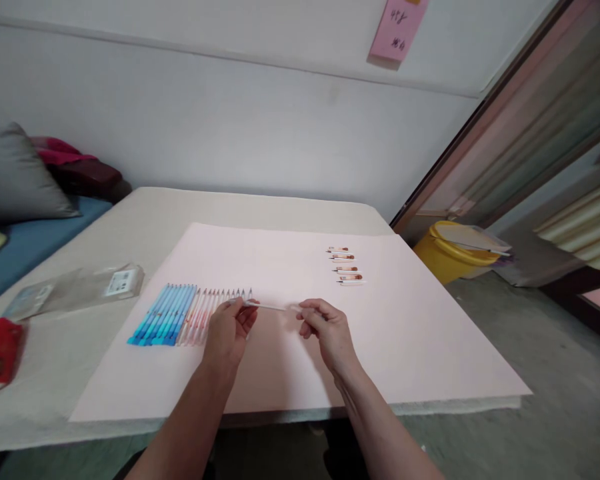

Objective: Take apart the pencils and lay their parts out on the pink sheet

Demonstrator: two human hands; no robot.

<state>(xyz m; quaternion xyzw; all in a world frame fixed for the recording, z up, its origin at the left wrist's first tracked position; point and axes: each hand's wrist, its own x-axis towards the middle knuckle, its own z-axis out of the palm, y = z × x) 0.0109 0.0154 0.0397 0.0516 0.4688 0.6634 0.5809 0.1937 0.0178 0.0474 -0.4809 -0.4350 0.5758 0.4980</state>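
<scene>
My left hand [233, 323] is closed, pinching a thin white pen-like stick [270, 307] that points to the right. My right hand [327, 330] is closed too, thumb and fingers pressed together just beyond the stick's right end. A small pale piece shows at its fingertips, too blurred to name. Under and beside my left hand lies a row of slim pens, blue pens [165, 313] on the left and white-and-pink pens [197, 317] next to them. My left hand hides some of the pale ones. Everything rests on a pale pink sheet [405, 347].
Farther right on the sheet lie several small brown-and-white figure pieces [347, 270] with thin white sticks. Clear plastic packaging [90, 287] and a red packet [0, 353] sit at the left. A yellow bucket [437, 253] stands right of the table. A wall closes off the back.
</scene>
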